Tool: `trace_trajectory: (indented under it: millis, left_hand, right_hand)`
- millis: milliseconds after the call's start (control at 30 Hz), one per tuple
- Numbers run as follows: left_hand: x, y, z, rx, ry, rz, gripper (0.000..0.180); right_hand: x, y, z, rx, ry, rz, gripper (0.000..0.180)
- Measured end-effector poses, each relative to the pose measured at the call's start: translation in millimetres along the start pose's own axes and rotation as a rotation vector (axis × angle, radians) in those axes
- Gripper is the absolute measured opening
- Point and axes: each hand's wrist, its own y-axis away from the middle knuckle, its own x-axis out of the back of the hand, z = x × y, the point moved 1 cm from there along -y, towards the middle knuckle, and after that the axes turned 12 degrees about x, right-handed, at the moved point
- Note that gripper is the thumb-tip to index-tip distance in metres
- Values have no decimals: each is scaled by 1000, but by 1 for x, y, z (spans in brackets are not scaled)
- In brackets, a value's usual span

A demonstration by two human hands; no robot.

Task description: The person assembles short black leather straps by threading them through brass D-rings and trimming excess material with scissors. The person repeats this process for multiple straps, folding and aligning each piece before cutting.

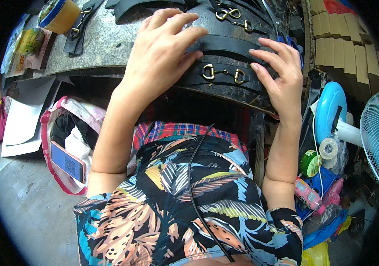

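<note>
On the dark worktable [87,55] in front of me lie two black leather straps, one behind the other. The nearer leather strap [253,83] carries a brass-coloured horsebit buckle [224,73]. The plain black strap [225,43] behind it curves between my hands. My left hand [160,51] is over its left end, fingers stretched and thumb apart from them; whether it touches the strap is hard to tell. My right hand [284,71] is at the straps' right ends with its fingers spread, fingertips close to the leather. Neither hand visibly grips anything.
More black straps with brass buckles [228,14] lie at the far side, another strap [76,40] at the left beside a jar [58,17]. Stacked cardboard pieces [342,53] and a fan [375,137] stand right. A bag holding a phone [67,161] is at lower left.
</note>
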Motion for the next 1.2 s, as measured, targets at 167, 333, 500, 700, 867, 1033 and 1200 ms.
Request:
trace_trajectory:
  millis: [167,333,500,700,867,1033,1200]
  left_hand:
    - [8,25,27,97,250,-58,30]
    - [-15,36,36,105,113,1,26]
    - [-15,39,35,90,115,4,23]
    - [-19,45,37,58,96,23,18]
    - [-23,51,39,27,71,50,16]
    - [-21,48,42,51,97,51,21]
    - [-18,46,41,51,116,0,33]
  right_hand:
    - [2,12,-27,-39,-168,-20,22]
    - [-13,15,-36,-56,-14,-5,30]
    - [-13,13,-37,-54,6,-16,26]
    - [-15,15,-37,-59,11,-16,25]
    - [-11,10,-39,-76,-12,-53,26]
    - [3,1,-35,-97,-119,-150,22]
    - [13,-14,2,-84,-92,-66,12]
